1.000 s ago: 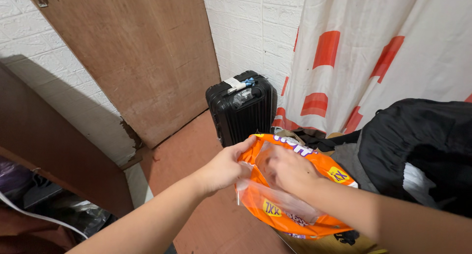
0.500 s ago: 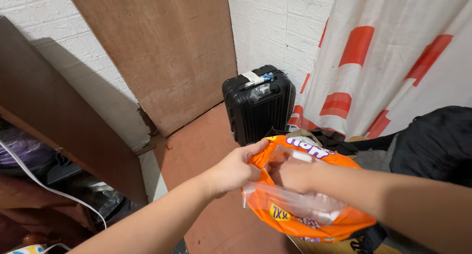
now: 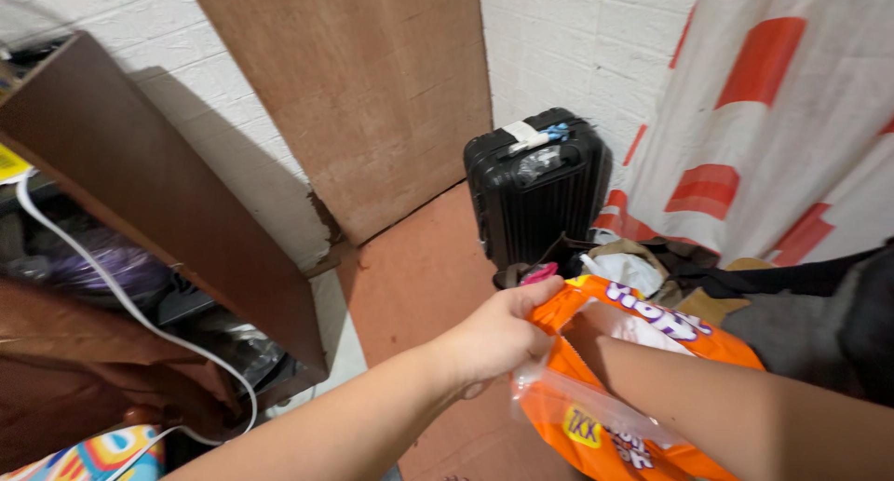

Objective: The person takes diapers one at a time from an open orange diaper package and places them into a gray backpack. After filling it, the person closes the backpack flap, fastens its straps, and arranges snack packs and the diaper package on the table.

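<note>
Orange plastic bag (image 3: pixel 633 388) with purple and yellow print, low in the frame and right of centre, held off the floor just in front of the black suitcase (image 3: pixel 537 190). Left hand (image 3: pixel 498 332) pinches the bag's open rim at its upper left edge, fingers curled tight over the plastic, thumb side toward the suitcase. Right forearm runs in from the lower right and goes down through the bag's mouth; the right hand is inside, hidden by the orange film, so cannot tell whether its fingers are spread or closed on anything. A clear strip of plastic hangs slack off the bag's near side. Something white shows inside the opening. Suitcase stands upright against the white brick wall (image 3: pixel 577 43), with a pale tag and a bit of blue at its top handle. Left of the suitcase, a large brown board (image 3: pixel 363 99) leans on the wall. Right of it, a white curtain (image 3: pixel 773 127) with orange-red blocks hangs down. Between suitcase and bag, a heap of crumpled bags and dark cloth (image 3: pixel 652 262). Reddish floor (image 3: pixel 419 276) in front of the suitcase. Far left of it, a dark wooden shelf unit (image 3: pixel 140 192), tilted in view, with a white cable (image 3: pixel 140 327) looping across its clutter.
</note>
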